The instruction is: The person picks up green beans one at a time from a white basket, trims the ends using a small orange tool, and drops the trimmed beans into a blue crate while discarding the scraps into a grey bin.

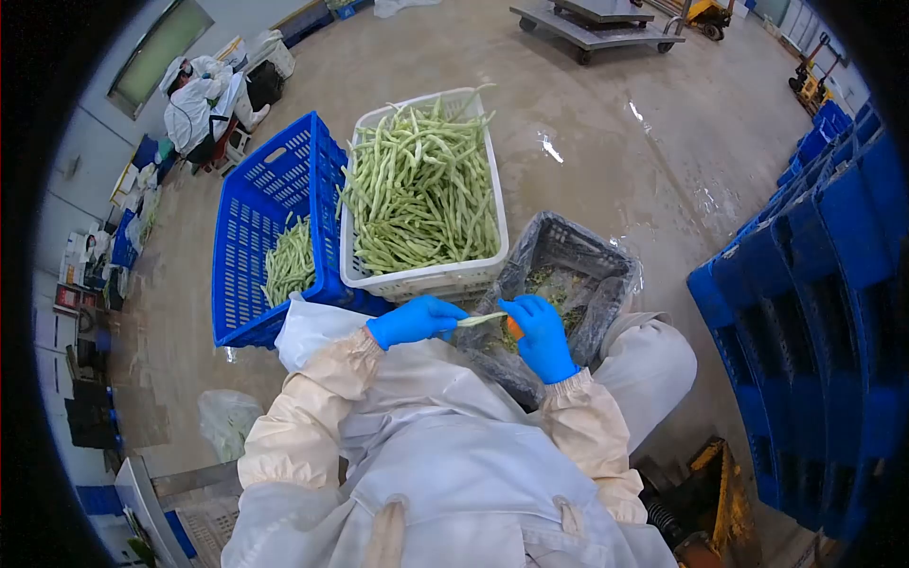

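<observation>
White apron [454, 473] fills the lower part of the head view, at 6 o'clock, nearest the camera. Clock positions are read from the held green bean [481, 320], with 12 at the top of the view.

Left hand [412, 321], blue-gloved: at 9 o'clock; thumb and fingers closed, pinching one end of the green bean. Right hand [541, 338], blue-gloved: at 3 o'clock; fingertips pinched at the opposite end of the green bean. An orange item [514, 328] sits at the right hand's fingers; its type cannot be determined. The green bean spans the gap between both hands, which are apart.

White crate [423, 274]: at 11 o'clock, heaped with long green beans. Blue crate [262, 327]: at 10 o'clock, beside the white crate, with a smaller pile of beans. Plastic-lined crate [613, 275]: at 2 to 3 o'clock, holding green scraps.

Stacked blue pallets [805, 312]: at 3 o'clock. Clear plastic bag [229, 422]: on the floor at 8 o'clock. Seated person [201, 109]: at 10 o'clock, well apart. Metal cart [598, 30]: at 1 o'clock.
</observation>
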Tool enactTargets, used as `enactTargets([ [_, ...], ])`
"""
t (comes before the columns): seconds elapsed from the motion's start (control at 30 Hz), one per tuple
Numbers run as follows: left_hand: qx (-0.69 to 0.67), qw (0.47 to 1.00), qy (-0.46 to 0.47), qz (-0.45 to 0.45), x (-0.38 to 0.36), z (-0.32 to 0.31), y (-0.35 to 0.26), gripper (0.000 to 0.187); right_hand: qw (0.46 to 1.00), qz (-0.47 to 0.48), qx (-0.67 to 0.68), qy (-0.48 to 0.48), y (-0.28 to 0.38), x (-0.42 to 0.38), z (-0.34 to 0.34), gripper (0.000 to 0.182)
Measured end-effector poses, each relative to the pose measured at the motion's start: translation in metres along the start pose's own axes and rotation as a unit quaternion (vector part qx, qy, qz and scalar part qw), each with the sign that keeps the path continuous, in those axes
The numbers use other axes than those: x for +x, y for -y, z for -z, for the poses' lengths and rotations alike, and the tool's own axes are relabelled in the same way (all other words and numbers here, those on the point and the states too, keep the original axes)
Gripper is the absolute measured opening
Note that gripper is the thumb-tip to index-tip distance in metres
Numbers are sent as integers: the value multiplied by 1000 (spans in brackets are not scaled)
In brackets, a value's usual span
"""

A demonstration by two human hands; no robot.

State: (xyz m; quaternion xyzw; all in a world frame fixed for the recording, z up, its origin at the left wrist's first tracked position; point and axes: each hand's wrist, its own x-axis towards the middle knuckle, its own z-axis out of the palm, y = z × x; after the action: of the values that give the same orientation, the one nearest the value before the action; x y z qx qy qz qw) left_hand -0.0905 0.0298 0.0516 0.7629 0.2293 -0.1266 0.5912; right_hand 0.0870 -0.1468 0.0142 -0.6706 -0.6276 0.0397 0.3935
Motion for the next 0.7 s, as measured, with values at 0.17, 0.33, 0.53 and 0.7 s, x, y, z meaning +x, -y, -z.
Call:
enactTargets([
  [0.17, 71, 994, -39, -73, 0, 9, 4, 27, 998, -9, 55, 27, 1, -6, -12, 34],
  [0.33, 165, 981, -86, -47, 6, -2, 18, 25, 992, -109, 68, -12, 1, -16, -35, 22],
  [0.53, -209, 958, -190, -46, 15, -51, 28, 17, 788, -301, 527, -103, 12, -7, -39, 17],
  [0.7, -539, 759, -311, -191, 6, 14, 46, 22, 818, -349, 456, -23, 1, -23, -59, 16],
])
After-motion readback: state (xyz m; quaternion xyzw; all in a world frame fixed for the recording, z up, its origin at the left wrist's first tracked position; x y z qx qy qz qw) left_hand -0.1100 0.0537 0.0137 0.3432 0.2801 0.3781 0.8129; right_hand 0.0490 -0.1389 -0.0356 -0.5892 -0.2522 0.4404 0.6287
